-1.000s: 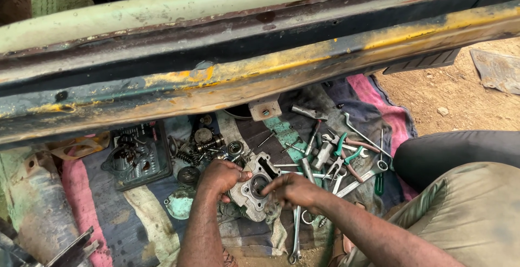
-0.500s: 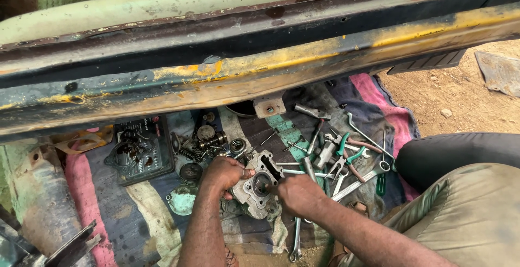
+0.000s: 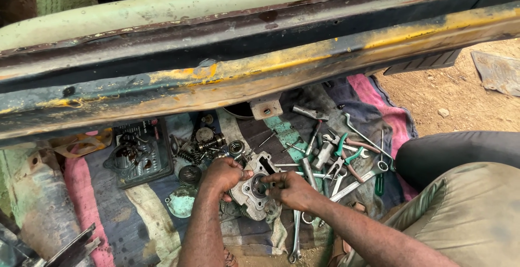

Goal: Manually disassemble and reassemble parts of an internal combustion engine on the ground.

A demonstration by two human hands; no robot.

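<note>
Since a moment ago, both hands have shifted slightly on the grey cast-metal engine block with a round bore (image 3: 253, 187). From the head view, the left hand (image 3: 223, 174) clasps its left edge, the right hand (image 3: 290, 189) pinches its right rim, above a striped cloth (image 3: 374, 115).

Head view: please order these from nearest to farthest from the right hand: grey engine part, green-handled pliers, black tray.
1. Grey engine part: touched by the right hand.
2. Green-handled pliers: in the tool pile, upper right.
3. Black tray: far left, beyond the left hand.

Striped cloth (image 3: 374, 110) on dirt, scattered tools (image 3: 336, 156), engine parts (image 3: 208, 142)
</note>
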